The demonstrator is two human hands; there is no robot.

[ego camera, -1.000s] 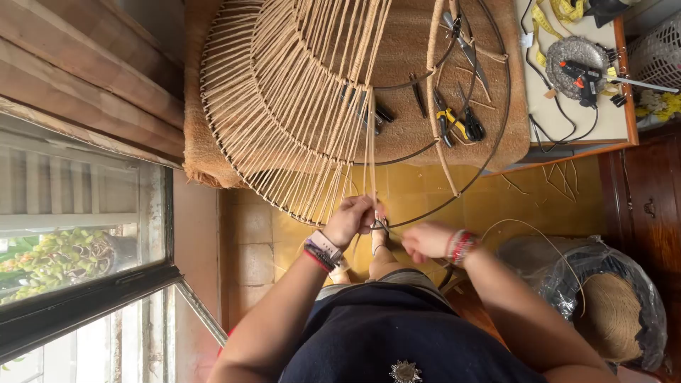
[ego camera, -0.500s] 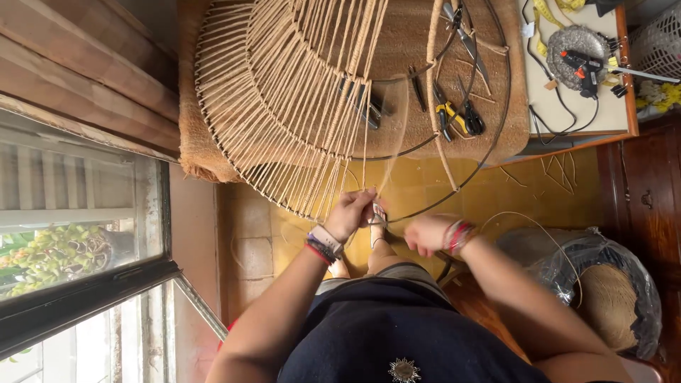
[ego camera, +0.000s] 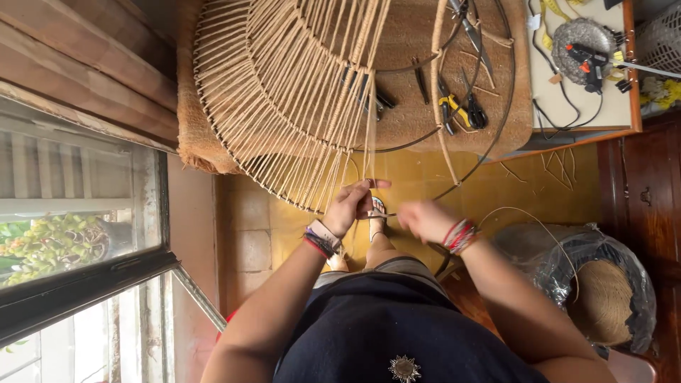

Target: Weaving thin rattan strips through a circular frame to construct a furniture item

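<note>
The person's left hand [ego camera: 352, 206] pinches a thin cord [ego camera: 370, 142] at the lower rim of a round wire frame [ego camera: 284, 92] wrapped in tan cord, which rests on a fibre mat [ego camera: 425, 106] at twelve o'clock. The right hand [ego camera: 424, 218], blurred, is closed around the same strand just beside it. Pliers [ego camera: 454, 110] lie on the mat. A window [ego camera: 71, 234] stands at nine o'clock, yellow floor tiles [ego camera: 496, 191] lie below, and a wrapped cord spool [ego camera: 603, 291] sits at four o'clock.

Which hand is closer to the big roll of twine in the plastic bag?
Right. The right hand is up and left of the roll; the left hand lies farther left, beyond the right one, pinching a cord at the woven frame.
</note>
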